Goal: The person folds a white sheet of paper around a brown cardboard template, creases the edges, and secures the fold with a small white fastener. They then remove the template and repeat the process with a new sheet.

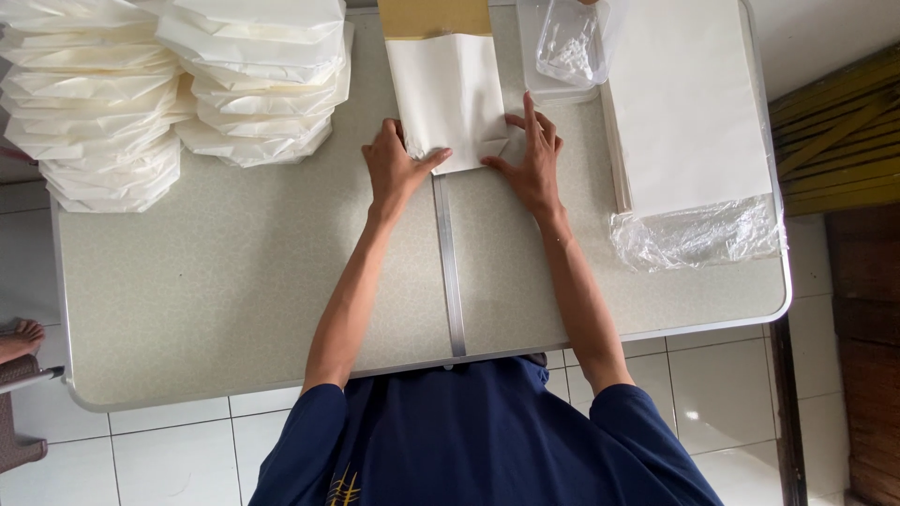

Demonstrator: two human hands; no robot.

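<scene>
Pressing white paper sheet point(448, 89), left hand point(394, 169), right hand point(532, 159), grey table point(234, 281)

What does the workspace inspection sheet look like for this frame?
Surface: grey speckled folding table, metal seam down the middle.
Job's things: white paper sheet being folded, its near corners turned in, lying over a brown sheet.
Clutter: folded paper stacks far left; flat paper stack on plastic wrap right; clear plastic container.
Grippers: left hand and right hand press the folded corners.
Cables: nothing seen.
Surroundings: white tiled floor; another person's foot at left.
</scene>
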